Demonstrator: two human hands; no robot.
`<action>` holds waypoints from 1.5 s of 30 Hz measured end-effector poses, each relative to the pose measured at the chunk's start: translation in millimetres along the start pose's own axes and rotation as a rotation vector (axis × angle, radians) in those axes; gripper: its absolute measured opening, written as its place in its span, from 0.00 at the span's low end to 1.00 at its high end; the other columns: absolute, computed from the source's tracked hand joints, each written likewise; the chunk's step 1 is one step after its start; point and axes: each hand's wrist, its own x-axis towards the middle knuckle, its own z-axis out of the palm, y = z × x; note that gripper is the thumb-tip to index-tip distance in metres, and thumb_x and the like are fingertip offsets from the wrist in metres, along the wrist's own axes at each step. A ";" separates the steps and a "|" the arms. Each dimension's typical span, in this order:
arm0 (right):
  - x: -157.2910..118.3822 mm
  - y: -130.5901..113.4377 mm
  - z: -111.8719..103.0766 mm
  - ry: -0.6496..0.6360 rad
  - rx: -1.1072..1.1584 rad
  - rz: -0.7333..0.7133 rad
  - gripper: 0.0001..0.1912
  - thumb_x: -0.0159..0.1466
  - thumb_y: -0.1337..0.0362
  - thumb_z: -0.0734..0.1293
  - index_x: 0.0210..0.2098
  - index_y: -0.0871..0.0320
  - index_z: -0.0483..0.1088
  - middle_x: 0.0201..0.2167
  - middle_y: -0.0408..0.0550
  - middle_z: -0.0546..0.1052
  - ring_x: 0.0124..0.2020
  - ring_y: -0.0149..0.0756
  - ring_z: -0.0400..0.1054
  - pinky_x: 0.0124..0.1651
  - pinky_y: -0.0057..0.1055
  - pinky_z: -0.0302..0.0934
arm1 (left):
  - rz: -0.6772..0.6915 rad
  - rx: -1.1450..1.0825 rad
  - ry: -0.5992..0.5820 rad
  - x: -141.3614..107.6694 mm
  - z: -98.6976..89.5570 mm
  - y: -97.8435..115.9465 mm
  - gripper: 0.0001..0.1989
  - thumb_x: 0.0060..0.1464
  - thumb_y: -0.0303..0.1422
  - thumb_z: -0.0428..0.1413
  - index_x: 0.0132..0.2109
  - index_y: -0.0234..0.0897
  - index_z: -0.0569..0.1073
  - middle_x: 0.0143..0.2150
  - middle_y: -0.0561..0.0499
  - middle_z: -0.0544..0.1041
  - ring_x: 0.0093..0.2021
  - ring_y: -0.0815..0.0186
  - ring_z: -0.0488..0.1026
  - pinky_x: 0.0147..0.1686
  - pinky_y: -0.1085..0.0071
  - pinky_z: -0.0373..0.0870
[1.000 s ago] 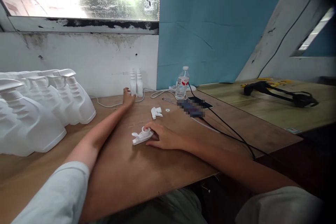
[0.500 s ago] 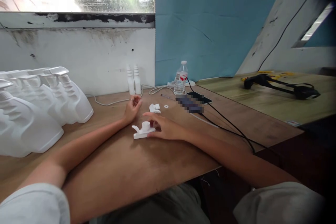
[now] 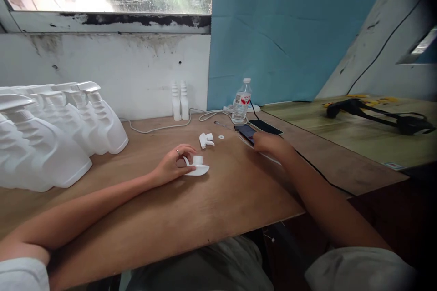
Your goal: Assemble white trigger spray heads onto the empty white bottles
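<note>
My left hand [image 3: 175, 162] grips a white plastic spray head [image 3: 200, 169] by its left end, fingers and thumb round it, just above the brown table. A ring shows on one finger. My right hand [image 3: 269, 143] reaches over the near end of a dark phone [image 3: 246, 133]; its fingertips are hidden, so whether it holds anything does not show. Beyond the left hand lie a second white spray head [image 3: 206, 140] and a small white ring [image 3: 221, 137].
Several large white bottles [image 3: 68, 132] stand at the left. Two slim white bottles [image 3: 180, 102] are against the wall. A water bottle [image 3: 241, 102], a second phone [image 3: 266, 126], cables and a pen [image 3: 223, 125] lie around the back right. A black strap [image 3: 372, 111] rests on the far table.
My right hand has let go of the spray head and moved right to the phone. My left hand has come nearer and taken the spray head. The view has turned slightly left.
</note>
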 end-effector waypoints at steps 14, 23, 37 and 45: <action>-49.7 -55.0 -30.9 0.372 1.092 -0.692 0.08 0.68 0.56 0.58 0.39 0.54 0.57 0.27 0.42 0.74 0.20 0.31 0.69 0.26 0.28 0.59 | -0.188 0.172 -0.049 -21.0 7.4 26.0 0.19 0.49 0.35 0.62 0.49 0.39 0.68 0.43 0.50 0.78 0.41 0.65 0.75 0.42 0.71 0.70; -70.4 -97.9 -4.2 0.033 1.424 -1.048 0.12 0.68 0.53 0.62 0.39 0.55 0.57 0.29 0.41 0.75 0.21 0.27 0.68 0.26 0.28 0.61 | -0.175 0.141 -0.046 -20.0 8.7 25.2 0.18 0.50 0.36 0.62 0.46 0.41 0.67 0.45 0.52 0.78 0.41 0.64 0.76 0.38 0.72 0.69; -71.4 -99.7 1.1 -0.008 1.386 -1.138 0.10 0.69 0.56 0.60 0.39 0.55 0.58 0.29 0.41 0.74 0.23 0.27 0.68 0.27 0.28 0.62 | -0.194 0.150 -0.043 -19.7 8.5 25.9 0.20 0.49 0.37 0.62 0.48 0.41 0.67 0.42 0.53 0.78 0.39 0.65 0.76 0.36 0.73 0.69; -63.3 -104.3 9.6 -0.016 1.160 -1.008 0.10 0.64 0.57 0.66 0.33 0.58 0.68 0.28 0.42 0.71 0.23 0.26 0.63 0.27 0.26 0.59 | -0.193 0.150 -0.036 -19.3 8.9 26.0 0.19 0.48 0.37 0.63 0.46 0.41 0.67 0.44 0.52 0.78 0.41 0.64 0.76 0.38 0.72 0.70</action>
